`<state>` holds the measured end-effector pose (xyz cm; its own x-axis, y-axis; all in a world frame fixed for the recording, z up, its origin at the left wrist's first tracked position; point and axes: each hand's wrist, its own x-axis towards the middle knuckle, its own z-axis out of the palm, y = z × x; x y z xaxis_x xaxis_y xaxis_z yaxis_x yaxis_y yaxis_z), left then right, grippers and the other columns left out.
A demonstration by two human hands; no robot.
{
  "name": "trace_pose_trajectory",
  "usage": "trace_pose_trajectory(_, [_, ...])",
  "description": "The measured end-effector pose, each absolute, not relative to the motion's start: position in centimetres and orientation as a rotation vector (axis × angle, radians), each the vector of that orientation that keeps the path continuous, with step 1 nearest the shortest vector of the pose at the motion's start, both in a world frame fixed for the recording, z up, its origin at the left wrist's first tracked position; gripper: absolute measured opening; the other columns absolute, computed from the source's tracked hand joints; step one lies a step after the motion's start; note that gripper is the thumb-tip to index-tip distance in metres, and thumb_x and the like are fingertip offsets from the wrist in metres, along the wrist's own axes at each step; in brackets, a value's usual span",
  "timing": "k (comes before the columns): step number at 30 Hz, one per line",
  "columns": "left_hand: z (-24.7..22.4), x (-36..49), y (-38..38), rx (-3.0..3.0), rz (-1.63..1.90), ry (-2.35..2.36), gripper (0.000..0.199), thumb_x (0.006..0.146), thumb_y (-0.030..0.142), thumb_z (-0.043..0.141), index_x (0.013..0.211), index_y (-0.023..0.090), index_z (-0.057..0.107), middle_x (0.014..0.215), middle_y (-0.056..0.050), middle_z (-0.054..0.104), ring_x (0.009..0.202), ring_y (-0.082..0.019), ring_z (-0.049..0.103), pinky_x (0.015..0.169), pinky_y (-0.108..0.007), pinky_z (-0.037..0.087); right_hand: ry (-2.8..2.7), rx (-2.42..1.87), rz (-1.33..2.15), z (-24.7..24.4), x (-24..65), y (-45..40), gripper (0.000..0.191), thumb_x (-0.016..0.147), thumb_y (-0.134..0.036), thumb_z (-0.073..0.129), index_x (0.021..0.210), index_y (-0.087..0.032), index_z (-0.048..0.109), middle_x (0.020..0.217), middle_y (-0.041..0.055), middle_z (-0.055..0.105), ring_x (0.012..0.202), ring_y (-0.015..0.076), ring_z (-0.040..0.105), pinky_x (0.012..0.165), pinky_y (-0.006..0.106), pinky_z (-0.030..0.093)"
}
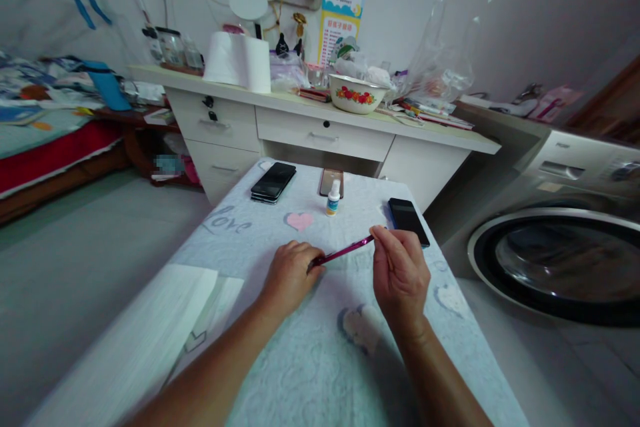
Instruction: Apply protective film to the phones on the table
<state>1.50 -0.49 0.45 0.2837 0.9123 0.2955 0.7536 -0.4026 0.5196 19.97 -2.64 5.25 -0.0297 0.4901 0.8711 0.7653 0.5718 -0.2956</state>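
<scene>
Evidently mid-handling, a person's two hands hold a slim, magenta-edged phone (346, 251) edge-on above a bench (300, 363) covered in pale blue patterned cloth. The left hand (294, 273) grips the phone's left end between thumb and fingers; the right hand (401, 277), its fingertips pinched together, appears to hold the right end. Beyond them, a small white spray bottle (333, 201) stands upright before a flat, bronze-coloured phone (328, 179). A stack of dark, glossy phones (274, 180) lies at left, a black, blue-edged phone (406, 219) near the right hand. The step in hand looks like steadying the piece at both ends; the next move seemingly calls for a firm left grip and a light right touch.
</scene>
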Motion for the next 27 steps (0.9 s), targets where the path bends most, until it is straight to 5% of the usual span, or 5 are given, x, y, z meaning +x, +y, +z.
trace_pose_trajectory(14, [2.6,2.2,-2.9,2.264,1.443,1.189,0.015,0.085,0.019,0.058,0.099,0.020,0.063,0.088,-0.005,0.064,0.084,-0.016,0.058,0.074,-0.028,0.047,-1.738,-1.029,-0.183,4.9,18.7,-3.6,0.038,0.084,-0.006,0.050,0.117,-0.022,0.060,0.091,0.0058,0.058,0.081,0.0147,0.060,0.072,0.028,0.053])
trace_pose_trajectory(27, [2.5,2.3,-2.8,2.323,1.524,1.305,0.012,0.086,0.016,0.055,0.096,0.019,0.062,0.087,-0.005,0.065,0.084,-0.017,0.057,0.076,-0.031,0.048,-1.811,-0.990,-0.146,4.4,18.2,-4.1,0.044,0.084,-0.005,0.049,0.124,-0.023,0.055,0.095,0.0063,0.058,0.085,0.0148,0.059,0.073,0.028,0.053])
